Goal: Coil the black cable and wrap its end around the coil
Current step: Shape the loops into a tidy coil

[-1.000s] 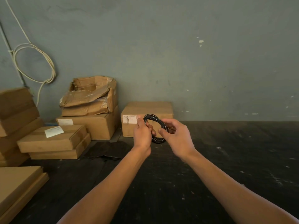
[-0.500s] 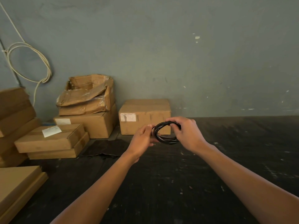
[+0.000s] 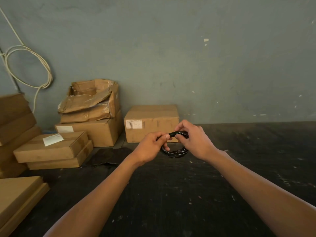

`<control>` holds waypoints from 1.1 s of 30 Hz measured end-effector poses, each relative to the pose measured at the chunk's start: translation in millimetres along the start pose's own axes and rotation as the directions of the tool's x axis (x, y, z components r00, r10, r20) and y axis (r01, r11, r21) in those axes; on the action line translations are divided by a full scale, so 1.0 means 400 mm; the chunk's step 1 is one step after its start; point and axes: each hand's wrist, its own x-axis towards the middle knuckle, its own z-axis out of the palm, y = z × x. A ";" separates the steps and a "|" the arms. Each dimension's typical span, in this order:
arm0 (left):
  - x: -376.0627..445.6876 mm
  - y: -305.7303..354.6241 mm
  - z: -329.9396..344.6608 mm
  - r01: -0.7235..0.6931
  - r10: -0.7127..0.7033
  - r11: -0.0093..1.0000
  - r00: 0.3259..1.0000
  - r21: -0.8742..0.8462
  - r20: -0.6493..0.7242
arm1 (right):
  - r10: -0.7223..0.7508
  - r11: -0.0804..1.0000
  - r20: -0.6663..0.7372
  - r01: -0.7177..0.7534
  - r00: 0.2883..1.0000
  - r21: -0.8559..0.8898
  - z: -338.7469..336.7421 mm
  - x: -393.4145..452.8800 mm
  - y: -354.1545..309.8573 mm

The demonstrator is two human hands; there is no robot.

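Observation:
The black cable [image 3: 176, 152] is wound into a small ring of several loops, held up in the air between both hands in front of a cardboard box. My right hand [image 3: 195, 142] grips the ring's right and upper side, fingers curled over the strands. My left hand [image 3: 152, 146] pinches the upper left part of the ring between thumb and fingertips, with one finger poking through the loop. The ring's lower arc hangs free below the fingers. The cable's loose end is hidden by the hands.
A dark, scuffed table surface [image 3: 188, 194] spreads below. Cardboard boxes stand at the back centre [image 3: 150, 124] and in stacks at left [image 3: 51, 149], one torn open [image 3: 90, 100]. A white cable loop [image 3: 29, 65] hangs on the grey wall.
The coil has tipped from upright and facing me to lying flatter. Both hands shifted slightly right, and my left hand closed back onto the ring's upper left side.

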 end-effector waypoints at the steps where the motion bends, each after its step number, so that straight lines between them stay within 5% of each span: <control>1: 0.001 -0.007 0.005 0.009 -0.011 0.998 1.000 -0.054 -0.023 | 0.011 1.000 -0.018 -0.010 1.000 0.022 0.002 -0.001 0.002; 10: -0.012 -0.031 0.053 0.082 -0.146 0.917 0.980 -0.389 -0.138 | 0.238 0.902 -0.032 -0.209 0.971 0.377 0.027 -0.027 0.036; 17: -0.029 -0.003 0.025 0.317 -0.235 0.864 0.941 -0.391 0.244 | 0.216 0.959 -0.054 -0.201 0.975 0.202 0.030 -0.056 0.041; 23: -0.015 0.007 0.033 0.352 -0.250 0.862 0.921 -0.365 0.297 | 0.112 0.985 -0.032 -0.107 0.993 0.136 0.026 -0.072 0.039; 29: -0.019 0.008 0.078 0.290 -0.212 0.873 0.950 -0.393 0.230 | 0.260 0.839 -0.010 -0.221 0.966 0.497 0.021 -0.100 0.070; 33: -0.023 -0.009 0.107 0.381 -0.237 0.721 0.921 -0.579 0.310 | 0.321 0.806 -0.017 -0.263 0.947 0.530 0.019 -0.116 0.088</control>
